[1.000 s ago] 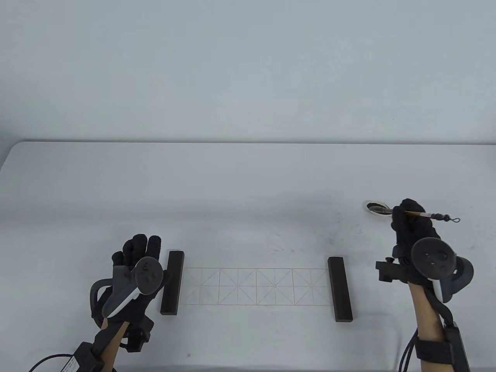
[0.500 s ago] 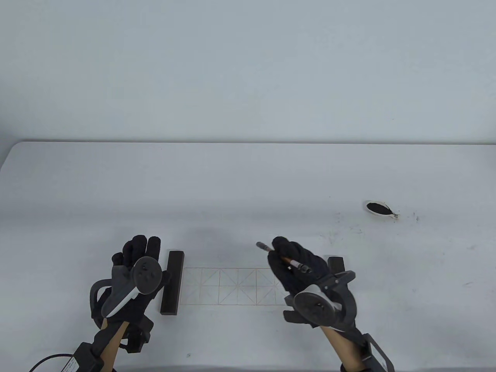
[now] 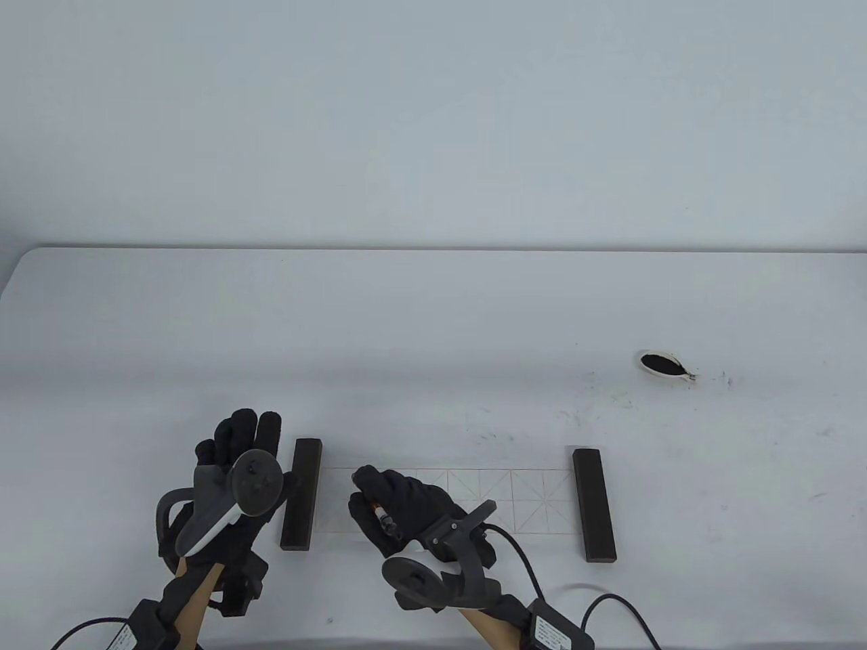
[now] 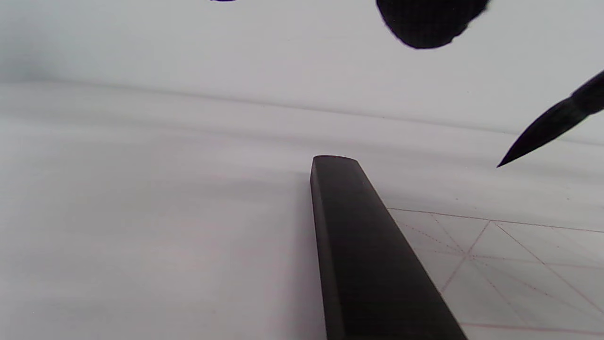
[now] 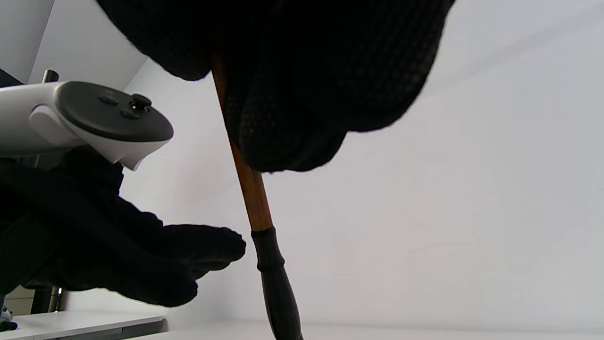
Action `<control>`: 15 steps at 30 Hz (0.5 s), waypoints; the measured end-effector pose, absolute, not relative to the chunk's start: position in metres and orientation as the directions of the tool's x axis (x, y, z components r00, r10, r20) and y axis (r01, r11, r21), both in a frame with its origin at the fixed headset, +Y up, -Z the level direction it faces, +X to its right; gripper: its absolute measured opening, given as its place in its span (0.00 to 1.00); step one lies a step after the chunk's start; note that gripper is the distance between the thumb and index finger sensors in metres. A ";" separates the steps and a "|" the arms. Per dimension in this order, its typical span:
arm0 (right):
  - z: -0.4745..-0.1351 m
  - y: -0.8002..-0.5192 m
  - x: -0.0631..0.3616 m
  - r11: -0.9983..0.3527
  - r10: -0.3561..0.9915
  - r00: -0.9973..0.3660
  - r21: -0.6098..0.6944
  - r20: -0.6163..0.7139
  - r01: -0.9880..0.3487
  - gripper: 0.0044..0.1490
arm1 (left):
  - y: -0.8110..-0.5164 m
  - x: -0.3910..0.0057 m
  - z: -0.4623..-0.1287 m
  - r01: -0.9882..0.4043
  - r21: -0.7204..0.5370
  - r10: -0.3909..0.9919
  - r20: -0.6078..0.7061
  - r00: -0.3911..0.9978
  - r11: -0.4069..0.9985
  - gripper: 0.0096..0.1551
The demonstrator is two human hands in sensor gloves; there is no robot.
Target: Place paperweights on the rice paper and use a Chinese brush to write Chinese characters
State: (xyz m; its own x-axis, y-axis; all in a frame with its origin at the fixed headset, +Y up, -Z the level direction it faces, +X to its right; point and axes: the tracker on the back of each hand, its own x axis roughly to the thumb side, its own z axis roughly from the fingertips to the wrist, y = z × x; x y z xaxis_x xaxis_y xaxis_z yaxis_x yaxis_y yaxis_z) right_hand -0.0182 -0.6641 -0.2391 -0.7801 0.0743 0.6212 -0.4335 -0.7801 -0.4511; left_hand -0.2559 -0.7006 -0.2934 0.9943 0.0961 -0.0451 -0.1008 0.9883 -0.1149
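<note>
White table [image 3: 433,311] and a plain pale wall fill the scene; small ink specks mark the tabletop near the ink dish [image 3: 660,364], which sits far forward and well right of both hands. Brush [image 3: 383,517]: clamped in the curled fingers of the right hand [image 3: 399,504], shaft steep, long axis running from its butt end toward the person down to the black tip [image 4: 542,134], which points at the rice paper [image 3: 515,497] below the hand. Left paperweight [image 3: 302,493] lies just left of the right hand, right paperweight [image 3: 594,504] well to its right, each across one paper end. Left hand [image 3: 237,467] lies beside the left paperweight, fingers straight, holding nothing. Half a second ago the right hand was over the paper's right half; it is now over the left end.
</note>
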 end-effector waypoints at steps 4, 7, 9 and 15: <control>-0.240 -0.676 -0.025 -0.802 0.062 -0.775 -0.431 0.628 -0.414 0.25 | -0.700 -0.255 -0.293 -0.102 -0.116 0.098 -0.044 0.994 0.988 0.52; -0.241 -0.682 -0.028 -0.815 0.059 -0.776 -0.418 0.629 -0.401 0.25 | -0.700 -0.255 -0.294 -0.102 -0.115 0.097 -0.043 0.994 0.988 0.52; -0.241 -0.685 -0.029 -0.822 0.054 -0.776 -0.413 0.629 -0.393 0.25 | -0.700 -0.255 -0.293 -0.100 -0.116 0.095 -0.041 0.995 0.988 0.52; -0.239 -0.690 -0.034 -0.831 0.029 -0.772 -0.414 0.635 -0.372 0.26 | -0.700 -0.255 -0.293 -0.101 -0.113 0.097 -0.039 0.995 0.989 0.52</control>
State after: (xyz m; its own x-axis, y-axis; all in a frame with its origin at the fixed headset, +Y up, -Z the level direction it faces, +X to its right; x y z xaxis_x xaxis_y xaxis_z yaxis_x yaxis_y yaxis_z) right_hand -0.0335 -0.6895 -0.2393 -0.7720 0.0290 0.6349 -0.3715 -0.8311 -0.4137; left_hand -0.2547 -0.7000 -0.2935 0.9945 0.0968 -0.0394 -0.1007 0.9885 -0.1128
